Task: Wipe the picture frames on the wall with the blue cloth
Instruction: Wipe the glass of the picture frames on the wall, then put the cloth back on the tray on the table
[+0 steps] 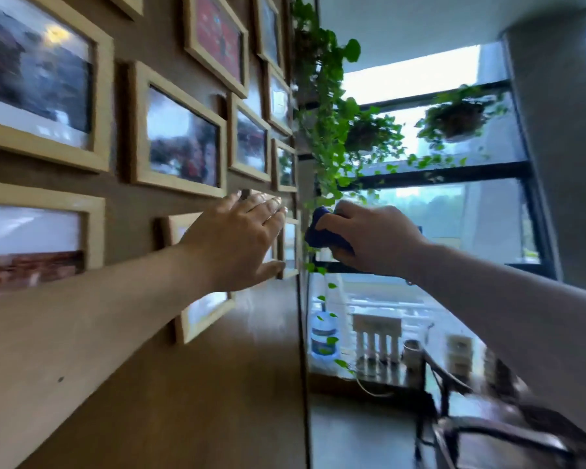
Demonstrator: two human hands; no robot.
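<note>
Several light wooden picture frames hang on the brown wall (pixel 217 384) to my left. My left hand (pixel 237 238) lies flat with fingers spread over a low frame (pixel 203 316), its thumb near the narrow frame (pixel 290 248) at the wall's end. My right hand (pixel 372 238) is closed around the bunched blue cloth (pixel 318 231), held just off the wall's corner, beside that narrow frame. A larger frame (pixel 178 133) hangs just above my left hand. Whether the cloth touches a frame is not clear.
Trailing green vines (pixel 322 106) hang along the wall's end, right above my right hand. Hanging potted plants (pixel 454 120) sit in front of the big window. Below stand a water bottle (pixel 323 333), a low ledge and a dark chair (pixel 481 424).
</note>
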